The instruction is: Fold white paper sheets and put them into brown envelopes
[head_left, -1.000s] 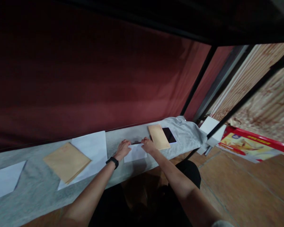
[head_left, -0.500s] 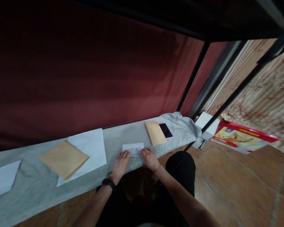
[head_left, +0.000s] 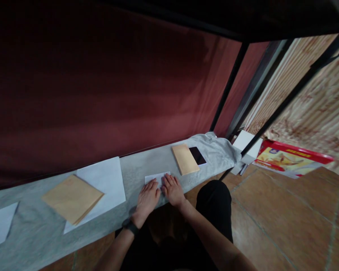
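Note:
A small folded white sheet of paper [head_left: 157, 175] lies on the cloth-covered bench in front of me. My left hand [head_left: 148, 196] rests flat on its left part, fingers stretched out. On its right part lies my right hand [head_left: 173, 190], also flat, with the fingers extended. Both hands cover most of the paper's near side. To the right, a brown envelope [head_left: 185, 159] partly overlaps a dark phone or tablet [head_left: 197, 155]. Over on the left, brown envelopes [head_left: 73, 197] are stacked on larger white sheets [head_left: 110, 180].
The long bench has a grey cloth [head_left: 135, 165], bunched at its right end. More white paper [head_left: 1, 224] lies at the far left. Black metal posts [head_left: 231, 84] rise at the right. A white box [head_left: 247, 143] and a red-yellow carton [head_left: 290, 160] stand beyond on the tiled floor.
Both hands have moved farther onto the white paper and closer together, now lying flat over it. The right hand has gone from fingertips at the edge to a flat palm. The view shifted slightly.

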A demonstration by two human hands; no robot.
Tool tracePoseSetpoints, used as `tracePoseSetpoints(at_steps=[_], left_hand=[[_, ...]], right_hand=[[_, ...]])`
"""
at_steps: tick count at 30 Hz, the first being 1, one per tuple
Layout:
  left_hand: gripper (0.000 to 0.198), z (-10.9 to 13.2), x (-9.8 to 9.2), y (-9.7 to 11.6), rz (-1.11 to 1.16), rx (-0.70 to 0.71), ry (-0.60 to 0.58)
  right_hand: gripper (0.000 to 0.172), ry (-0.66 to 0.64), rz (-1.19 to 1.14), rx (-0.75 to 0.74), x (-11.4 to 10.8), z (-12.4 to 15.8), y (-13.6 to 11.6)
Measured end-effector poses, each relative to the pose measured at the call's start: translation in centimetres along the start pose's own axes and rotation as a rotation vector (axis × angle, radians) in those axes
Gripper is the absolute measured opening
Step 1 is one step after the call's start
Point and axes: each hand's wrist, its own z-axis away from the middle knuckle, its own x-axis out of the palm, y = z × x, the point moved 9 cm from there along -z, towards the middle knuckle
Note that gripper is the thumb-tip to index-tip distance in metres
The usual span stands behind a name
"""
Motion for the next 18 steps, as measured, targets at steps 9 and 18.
tracePoseSetpoints(at_steps=[9, 18], left_hand=[[0.060, -2.6, 5.1, 0.9, -0.047, 0.077, -0.029], [0.062, -1.0, 3.9, -3.7, -0.131, -0.076, 0.081]], right_hand=[[0.052, -0.002, 0.070, -0.007, 1.5, 0.5, 0.5], [0.041, -0.114, 0.002, 0.091, -0.2, -2.2, 2.2]])
